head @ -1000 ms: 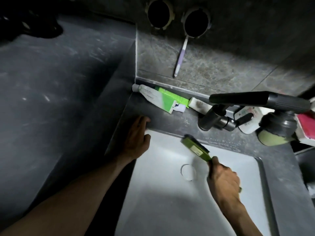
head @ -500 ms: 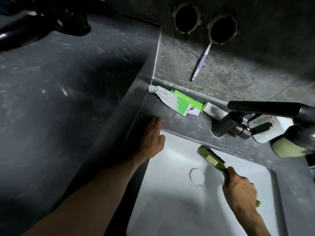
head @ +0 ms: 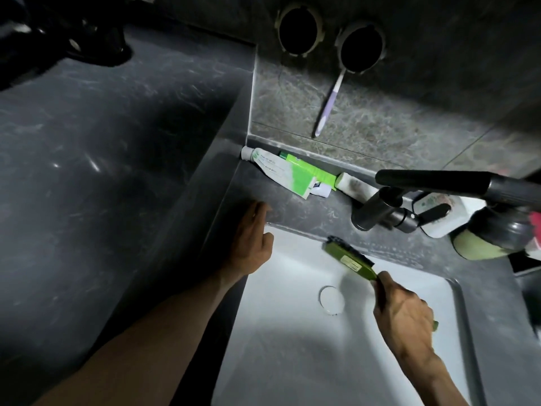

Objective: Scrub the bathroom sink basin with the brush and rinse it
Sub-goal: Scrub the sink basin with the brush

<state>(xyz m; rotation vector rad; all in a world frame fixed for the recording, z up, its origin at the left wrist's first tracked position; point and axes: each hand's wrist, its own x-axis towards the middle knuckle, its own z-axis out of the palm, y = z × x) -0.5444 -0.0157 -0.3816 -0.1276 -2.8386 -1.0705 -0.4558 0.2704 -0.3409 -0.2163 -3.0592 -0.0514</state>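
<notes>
- Right hand [head: 402, 315] is wrapped tight round the brush [head: 348, 257] handle. The handle's tail pokes out on the hand's far-right side.
- Brush long axis runs from the grip away and to the left, with the head out ahead of the knuckles.
- The head sits at the basin [head: 292, 361] back wall, just under the counter [head: 307, 209] edge. The tap [head: 377, 212] is above it and slightly right.
- Dark bristles face the back wall. They look to be on it, but I can't confirm contact.
- Drain [head: 331, 300] lies just left of the grip, nearer the person than the head is.
- Left hand [head: 248, 244] lies flat on the counter at the basin's back-left corner, holding nothing, thumb toward the rim. It reads as a brace.
- Only the right hand has the tool. The left is nearer the left wall but idle.
- My read is mid-scrub on the back wall. The next stroke likely runs along that wall or down toward the drain.
- No water seen running, so the rinse is not yet begun.
</notes>
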